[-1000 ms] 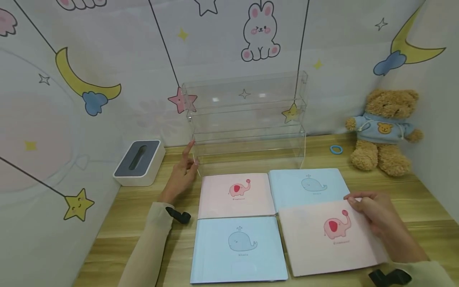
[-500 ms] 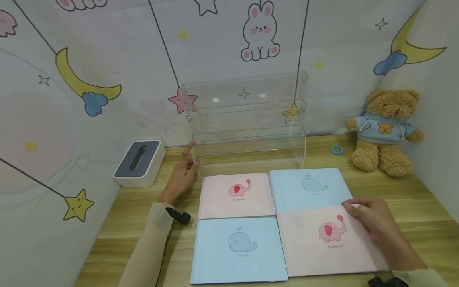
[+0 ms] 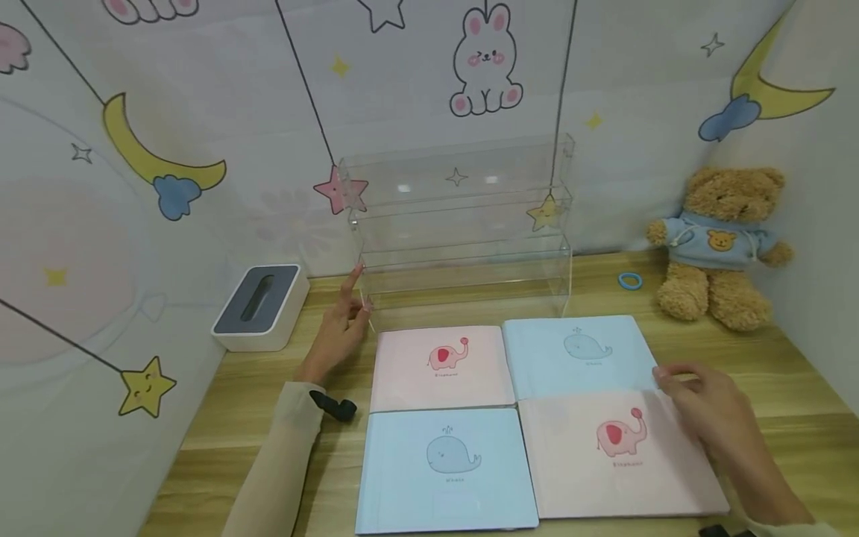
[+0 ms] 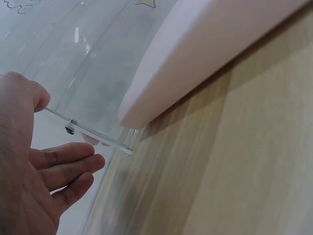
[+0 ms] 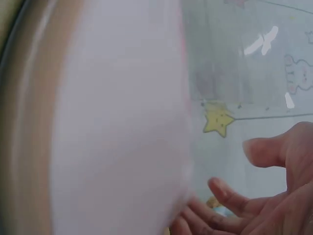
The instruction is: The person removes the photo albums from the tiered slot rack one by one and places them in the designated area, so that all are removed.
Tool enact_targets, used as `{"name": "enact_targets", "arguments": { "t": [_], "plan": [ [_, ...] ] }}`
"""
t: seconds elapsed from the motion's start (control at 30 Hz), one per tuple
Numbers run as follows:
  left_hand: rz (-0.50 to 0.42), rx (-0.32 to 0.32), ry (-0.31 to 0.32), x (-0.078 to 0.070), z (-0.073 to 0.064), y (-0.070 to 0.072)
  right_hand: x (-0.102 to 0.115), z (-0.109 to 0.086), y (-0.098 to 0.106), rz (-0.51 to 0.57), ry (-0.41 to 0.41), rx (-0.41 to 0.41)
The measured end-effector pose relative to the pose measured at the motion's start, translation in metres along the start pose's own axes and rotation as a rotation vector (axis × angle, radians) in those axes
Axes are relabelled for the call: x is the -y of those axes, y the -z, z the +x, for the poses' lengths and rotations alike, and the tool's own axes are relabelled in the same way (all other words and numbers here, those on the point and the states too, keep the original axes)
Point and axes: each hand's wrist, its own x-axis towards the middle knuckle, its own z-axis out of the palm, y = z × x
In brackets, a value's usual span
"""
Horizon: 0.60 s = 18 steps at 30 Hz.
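Note:
My left hand (image 3: 334,335) is at the lower left edge of a clear acrylic stepped rack (image 3: 463,280), its fingertips touching the side panel; in the left wrist view the lower fingers (image 4: 68,166) are extended and spread beside that panel. My right hand (image 3: 714,410) hovers at the upper right corner of the near pink elephant book (image 3: 570,455), thumb and fingers apart in the right wrist view. This book lies beside a near blue whale book (image 3: 403,477). Behind them lie a pink elephant book (image 3: 403,365) and a blue whale book (image 3: 537,350).
A brown teddy bear (image 3: 721,253) in a blue hoodie sits at the back right, with a small blue ring (image 3: 629,281) near it. At the back left stands a white box with a grey top (image 3: 258,306). A patterned wall cloth (image 3: 396,97) hangs behind the rack.
The near pink book has been lowered and squared up beside the near blue one, and my right hand has let go of it. My left hand has stayed at the rack.

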Motion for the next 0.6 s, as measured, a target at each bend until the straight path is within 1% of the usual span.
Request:
{"name": "enact_targets", "arguments": {
  "t": [0.1, 0.17, 0.27, 0.33, 0.4, 0.47, 0.53, 0.6],
  "plan": [
    [0.000, 0.001, 0.001, 0.000, 0.000, -0.001, 0.003, -0.002, 0.003, -0.011, 0.017, -0.015],
    [0.001, 0.001, -0.001, 0.000, 0.000, 0.000, 0.006, -0.002, 0.003, 0.008, 0.043, -0.010],
    [-0.006, 0.003, 0.006, 0.000, -0.001, 0.001, 0.015, -0.001, 0.001, 0.048, 0.107, -0.001],
    [-0.007, 0.007, 0.014, 0.000, -0.002, 0.003, 0.023, 0.002, 0.001, 0.084, 0.150, 0.023],
    [0.005, 0.007, 0.028, 0.000, -0.002, 0.005, 0.033, 0.006, 0.003, 0.103, 0.192, 0.047],
    [0.029, 0.003, 0.033, -0.001, -0.004, 0.007, 0.043, 0.010, 0.006, 0.094, 0.230, 0.062],
    [0.062, -0.004, 0.028, -0.002, -0.006, 0.011, 0.053, 0.016, 0.011, 0.072, 0.280, 0.072],
    [0.105, -0.013, 0.011, -0.005, -0.007, 0.014, 0.062, 0.021, 0.016, 0.046, 0.341, 0.074]
  ]
}}
